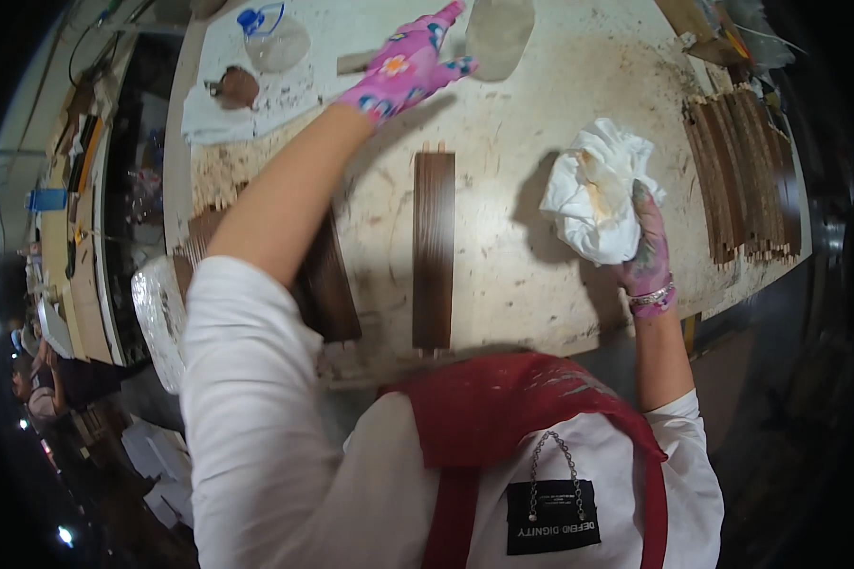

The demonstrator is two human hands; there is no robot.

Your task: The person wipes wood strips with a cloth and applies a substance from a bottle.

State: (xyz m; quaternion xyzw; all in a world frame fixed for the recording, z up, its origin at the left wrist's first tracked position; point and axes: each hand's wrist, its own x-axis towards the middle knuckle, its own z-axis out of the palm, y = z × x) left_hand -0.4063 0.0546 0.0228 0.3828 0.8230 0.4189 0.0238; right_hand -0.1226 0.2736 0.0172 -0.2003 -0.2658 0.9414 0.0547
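My left hand (410, 71), in a pink flowered glove, stretches over the far part of the worktable with its fingers apart and nothing in them. Just right of its fingertips is a flat-looking grey-beige piece (499, 38), cut off by the top of the picture; its kind is unclear. A crumpled white cloth (593, 194) with yellow-brown stains is gripped in my right hand (647, 251), whose pink glove is smeared dark. Between my arms a dark brown wooden slat (434, 251) lies lengthwise on the table, small pale dowels showing at its ends.
Brown slats stand in a row (742, 175) at the right edge. More slats (332, 284) lie left, partly under my left arm. A clear jug (277, 43) with a blue cap and a brown crumpled wad (237, 87) rest on a white sheet (209, 119) at far left.
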